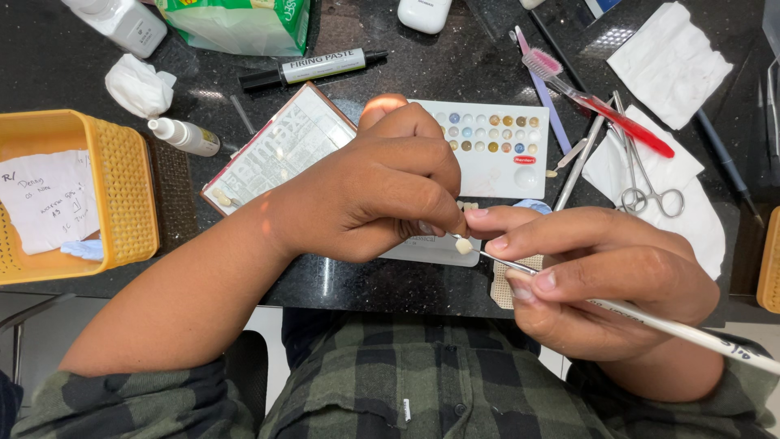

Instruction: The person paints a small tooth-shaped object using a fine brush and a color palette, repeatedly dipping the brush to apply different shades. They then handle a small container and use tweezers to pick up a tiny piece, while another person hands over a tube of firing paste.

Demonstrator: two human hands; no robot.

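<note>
Your 2 hands met above the near edge of the black speckled stone worktop [390, 65]. Your left hand [382, 191] had its fingers [435, 219] pinched together on 1 small cream-white tooth-shaped piece [464, 245], which sat just below the fingertips, between both hands. It looked pale, glossy and rounded, no bigger than a fingertip. Your right hand [605, 276] had its fingers [528, 284] clamped on 1 thin white-handled brush with a metal neck [650, 321], its tip touching the piece.

Behind your hands lay 1 white rectangular palette with 2 rows of small coloured wells [496, 146], and beside it 1 flat white tiled slab in a brown frame [280, 150]. To the left stood 1 yellow plastic basket [122, 191] holding 1 handwritten paper slip [49, 199], with 1 small white dropper bottle [185, 136] and 1 crumpled white tissue [140, 85] near it. 1 black-and-white syringe tube [313, 67] lay further back. To the right you had 1 red-handled toothbrush with pink bristles [605, 110], 1 pair of steel scissor-handled forceps [646, 183] and 2 white paper napkins [670, 61].
</note>
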